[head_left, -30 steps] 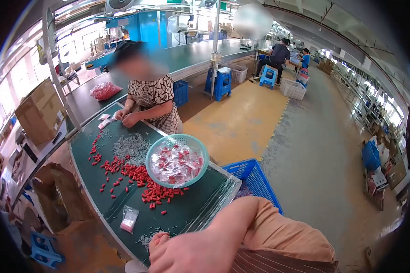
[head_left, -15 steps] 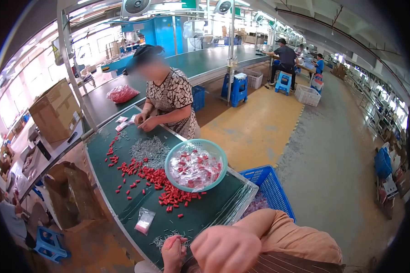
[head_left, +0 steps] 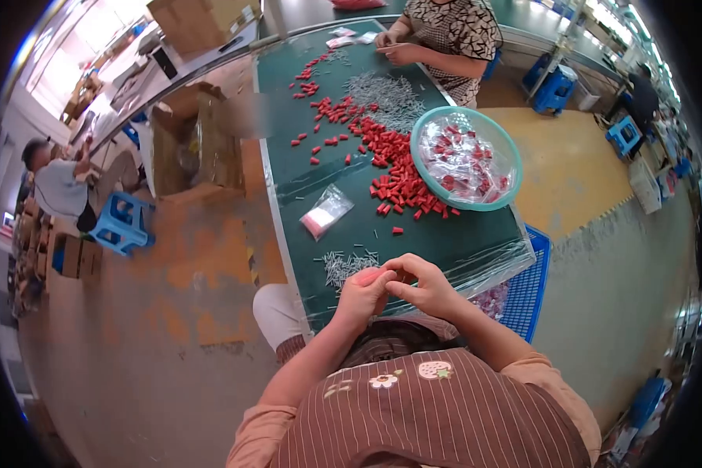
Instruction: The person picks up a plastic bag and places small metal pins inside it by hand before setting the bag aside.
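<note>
Grn tbl (head_left: 444, 243) | red plugs (head_left: 405, 175), ctr | gry pcs (head_left: 386, 101), far + nr heaps | teal bskt (head_left: 468, 206), R edge | clr bag (head_left: 327, 212), L

Factory workshop, worktable (head_left: 295, 173), red plugs (head_left: 402, 168), blue crate (head_left: 532, 292)

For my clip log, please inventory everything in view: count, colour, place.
Table: one, green, centre
Red pieces: many, red, mid-table
Pins: two piles, grey, on table
Basket: one, teal, table's right edge
Packets: many, clear and red, in basket
Loose packets: several, clear and pink, on table
Crate: one, blue, right of table
Boxes: several, brown, left
Stools: several, blue, left and right
People: several, varied clothing, left and beyond
Apron: one, brown, bottom
Hands: two, bare, together, near end of table
</note>
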Demonstrator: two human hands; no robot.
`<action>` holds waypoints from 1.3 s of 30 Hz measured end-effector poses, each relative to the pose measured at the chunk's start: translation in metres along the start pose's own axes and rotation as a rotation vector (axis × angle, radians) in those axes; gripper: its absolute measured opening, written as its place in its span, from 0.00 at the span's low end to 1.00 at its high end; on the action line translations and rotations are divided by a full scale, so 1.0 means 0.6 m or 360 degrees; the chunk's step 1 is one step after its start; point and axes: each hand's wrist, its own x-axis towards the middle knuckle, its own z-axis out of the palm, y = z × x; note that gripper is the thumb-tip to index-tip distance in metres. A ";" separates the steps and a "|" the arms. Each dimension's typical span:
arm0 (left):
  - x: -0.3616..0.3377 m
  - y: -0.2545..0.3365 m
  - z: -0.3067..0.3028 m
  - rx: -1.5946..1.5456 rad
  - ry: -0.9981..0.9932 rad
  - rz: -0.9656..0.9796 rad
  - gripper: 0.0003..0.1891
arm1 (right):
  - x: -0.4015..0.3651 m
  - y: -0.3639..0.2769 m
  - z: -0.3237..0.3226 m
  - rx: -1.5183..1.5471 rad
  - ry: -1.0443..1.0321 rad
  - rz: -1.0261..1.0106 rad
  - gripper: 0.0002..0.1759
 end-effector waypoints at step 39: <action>-0.011 -0.016 0.013 -0.0279 -0.0138 0.0107 0.09 | -0.009 0.078 0.013 0.0745 0.0205 0.0393 0.08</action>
